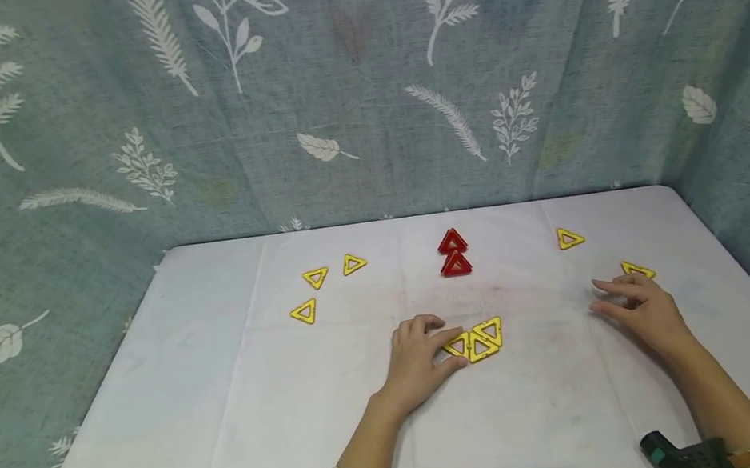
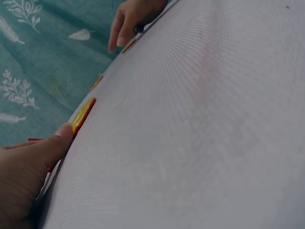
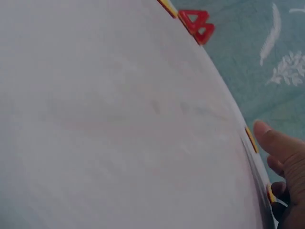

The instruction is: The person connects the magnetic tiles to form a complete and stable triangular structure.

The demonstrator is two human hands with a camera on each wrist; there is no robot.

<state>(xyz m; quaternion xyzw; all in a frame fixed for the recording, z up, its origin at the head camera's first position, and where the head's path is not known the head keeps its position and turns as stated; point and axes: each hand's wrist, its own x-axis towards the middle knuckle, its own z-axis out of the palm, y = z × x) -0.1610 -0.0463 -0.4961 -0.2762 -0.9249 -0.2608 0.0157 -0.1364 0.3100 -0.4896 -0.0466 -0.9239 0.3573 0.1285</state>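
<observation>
My left hand (image 1: 417,357) rests on the white table, thumb and index finger pinching the leftmost yellow triangle tile (image 1: 467,345) across its edges. Two more yellow triangle tiles (image 1: 486,355) lie flat against it, forming a short strip. The left wrist view shows the thumb (image 2: 62,131) at a yellow tile edge (image 2: 82,117). Farther right, my right hand (image 1: 649,314) hovers with loosely bent fingers, thumb and index apart with nothing between them. Just beyond its fingertips lies a yellow triangle tile (image 1: 636,267), partly hidden by the hand.
Two red triangle tiles (image 1: 456,271) stand one behind the other at the back middle. Three loose yellow triangles (image 1: 314,273) lie at the back left, another yellow triangle (image 1: 561,238) at the back right. A leaf-patterned curtain (image 1: 354,91) hangs behind the table (image 1: 289,441).
</observation>
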